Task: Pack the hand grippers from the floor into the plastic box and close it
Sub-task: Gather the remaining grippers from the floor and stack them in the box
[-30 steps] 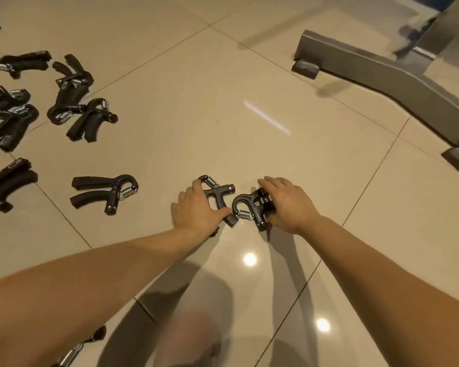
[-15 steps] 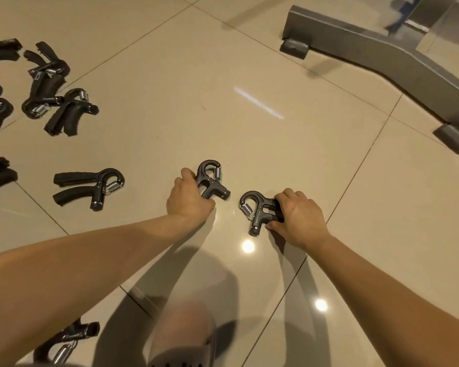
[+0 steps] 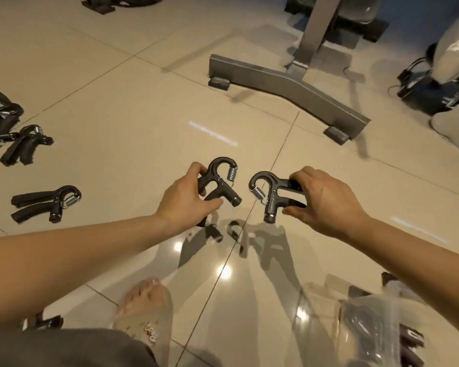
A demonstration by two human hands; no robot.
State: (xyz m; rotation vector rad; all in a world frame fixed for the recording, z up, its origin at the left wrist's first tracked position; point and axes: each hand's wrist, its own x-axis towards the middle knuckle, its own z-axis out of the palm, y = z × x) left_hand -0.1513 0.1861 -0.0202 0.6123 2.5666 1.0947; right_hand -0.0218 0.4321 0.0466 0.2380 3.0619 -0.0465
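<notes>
Head: metal base (image 3: 270,79), loose hand gripper (image 3: 37,197)

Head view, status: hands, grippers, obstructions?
Left hand grips one hand gripper, right hand grips second gripper, both off floor. Loose grippers lie at left. Blurred plastic box lower right; nothing blocking.

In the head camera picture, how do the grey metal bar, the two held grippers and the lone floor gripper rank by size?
1. The grey metal bar: clearly largest.
2. The left-hand gripper, right-hand gripper and lone floor gripper look alike; the held ones are nearer the camera, so I won't rank them.
</notes>
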